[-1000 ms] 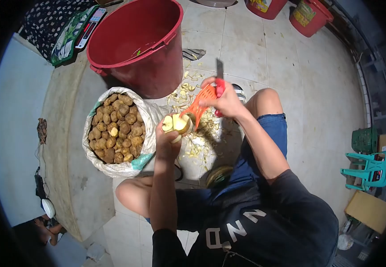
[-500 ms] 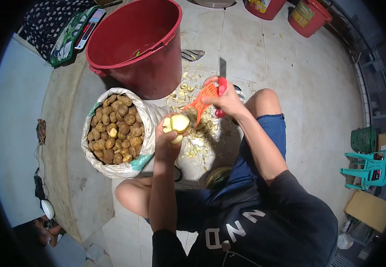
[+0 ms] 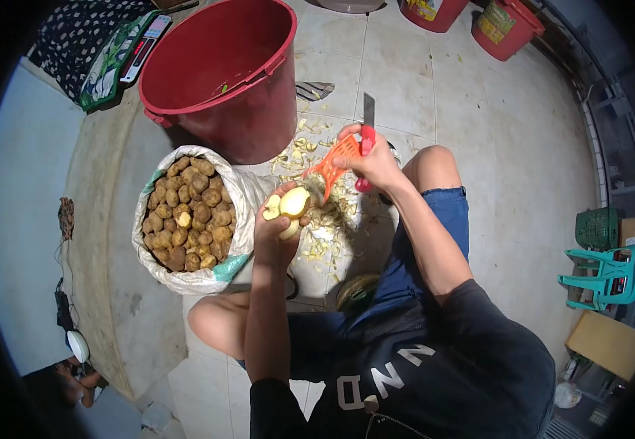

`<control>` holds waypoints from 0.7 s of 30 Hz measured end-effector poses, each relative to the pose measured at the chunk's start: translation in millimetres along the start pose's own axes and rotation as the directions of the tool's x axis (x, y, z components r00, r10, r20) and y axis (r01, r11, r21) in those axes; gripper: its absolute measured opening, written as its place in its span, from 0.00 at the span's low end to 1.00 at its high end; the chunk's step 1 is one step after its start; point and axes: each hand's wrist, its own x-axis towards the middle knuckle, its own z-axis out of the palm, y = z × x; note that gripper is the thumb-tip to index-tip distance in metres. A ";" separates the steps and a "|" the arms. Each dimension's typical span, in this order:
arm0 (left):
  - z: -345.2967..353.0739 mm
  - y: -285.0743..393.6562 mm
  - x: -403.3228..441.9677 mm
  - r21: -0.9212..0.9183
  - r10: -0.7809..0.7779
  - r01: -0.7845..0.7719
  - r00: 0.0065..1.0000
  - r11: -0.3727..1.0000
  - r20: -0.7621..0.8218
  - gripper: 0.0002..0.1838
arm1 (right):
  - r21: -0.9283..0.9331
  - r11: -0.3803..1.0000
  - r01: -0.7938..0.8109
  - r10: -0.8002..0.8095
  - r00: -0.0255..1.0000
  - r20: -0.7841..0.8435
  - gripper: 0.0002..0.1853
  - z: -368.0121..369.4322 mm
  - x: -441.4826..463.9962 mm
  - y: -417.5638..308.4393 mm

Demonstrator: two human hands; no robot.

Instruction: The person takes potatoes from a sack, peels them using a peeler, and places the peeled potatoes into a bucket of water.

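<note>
My left hand (image 3: 276, 233) is closed round several partly peeled potatoes (image 3: 294, 203), their pale cut faces turned up. To its right, my right hand (image 3: 372, 164) grips an orange slotted peeler (image 3: 331, 167) and a knife with a red handle (image 3: 367, 139), its blade pointing away from me. The peeler's lower end is near the potatoes; whether it touches them I cannot tell. Beside my left hand stands an open white sack (image 3: 243, 201) full of unpeeled brown potatoes (image 3: 193, 212). Peelings (image 3: 325, 249) lie scattered on the floor below both hands.
A large red tub (image 3: 259, 121) stands beyond the sack. Two smaller red buckets (image 3: 504, 31) are at the far right. A digital scale (image 3: 145, 49) lies at the upper left. Turquoise plastic stools (image 3: 610, 276) stand at the right, and part of another person (image 3: 80, 384) shows at the lower left.
The potatoes in my left hand have turned slightly, and the peeler has shifted a little away from them. The knife stays in my right hand, and the view has moved slightly.
</note>
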 end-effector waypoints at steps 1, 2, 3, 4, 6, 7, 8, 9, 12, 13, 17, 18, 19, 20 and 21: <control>4.0 1.0 -0.3 0.046 -0.006 0.006 1.000 0.999 -0.002 0.36 | -0.007 0.996 0.086 -0.085 0.991 0.104 0.22 9.0 -8.3 -9.0; 3.3 -0.2 1.1 0.043 -0.005 0.005 1.000 0.999 -0.005 0.36 | -0.005 0.985 0.170 -0.166 0.964 0.207 0.22 14.2 -11.9 -12.4; 2.0 -1.6 1.7 0.073 -0.010 0.009 1.000 0.997 0.010 0.36 | -0.079 0.970 0.228 -0.208 0.957 0.203 0.21 13.8 -8.8 -6.6; 0.3 -2.5 0.0 0.106 -0.020 0.017 1.000 0.994 0.024 0.36 | -0.075 0.972 0.222 -0.204 0.959 0.199 0.21 7.6 -3.9 6.7; -4.4 -1.5 -0.5 0.042 -0.035 0.034 0.999 0.999 0.029 0.36 | -0.024 0.998 0.059 -0.059 0.998 -0.006 0.23 -9.6 13.2 25.6; -1.7 0.2 -1.9 -0.002 -0.037 0.037 0.999 0.999 0.005 0.36 | 0.050 0.999 -0.021 0.021 1.000 0.001 0.24 -6.8 5.1 6.3; 0.9 0.9 -3.4 -0.050 -0.042 0.041 0.999 0.998 -0.022 0.35 | 0.047 0.999 -0.021 0.020 1.000 0.003 0.24 0.1 -3.0 -5.6; 3.3 1.7 -3.1 -0.011 -0.032 0.032 0.999 0.999 -0.003 0.35 | 0.024 0.998 0.063 -0.065 0.993 0.097 0.23 10.1 -10.9 -13.0; 7.5 -1.4 -2.6 0.093 0.011 -0.013 1.000 0.996 0.018 0.34 | -0.108 0.979 0.174 -0.153 0.972 0.179 0.22 6.6 -5.3 3.3; 4.6 -1.1 -3.2 0.030 0.001 -0.001 1.000 1.000 0.009 0.33 | -0.088 0.991 0.097 -0.088 0.992 0.094 0.23 -0.8 2.9 12.3; 4.0 2.2 -3.1 0.029 -0.032 0.033 0.999 0.999 -0.033 0.32 | -0.027 0.995 0.092 -0.089 0.989 0.116 0.24 9.9 -7.6 -7.1; 3.5 0.7 -2.8 0.027 -0.037 0.038 0.999 0.999 -0.037 0.32 | -0.027 0.983 0.184 -0.174 0.959 0.222 0.24 13.3 -11.2 -7.4; 3.8 -0.3 -3.7 0.067 -0.021 0.023 0.999 0.997 -0.030 0.32 | -0.210 0.950 0.231 -0.187 0.959 0.211 0.24 8.0 -3.9 -0.3; 5.0 -0.2 -3.3 0.108 0.002 0.000 1.000 0.994 -0.017 0.33 | -0.210 0.950 0.233 -0.189 0.959 0.210 0.24 1.5 1.1 7.5; 6.0 1.0 -4.2 0.063 -0.012 0.015 0.999 0.998 -0.044 0.32 | -0.107 0.986 0.128 -0.117 0.987 0.107 0.24 -0.8 5.3 5.8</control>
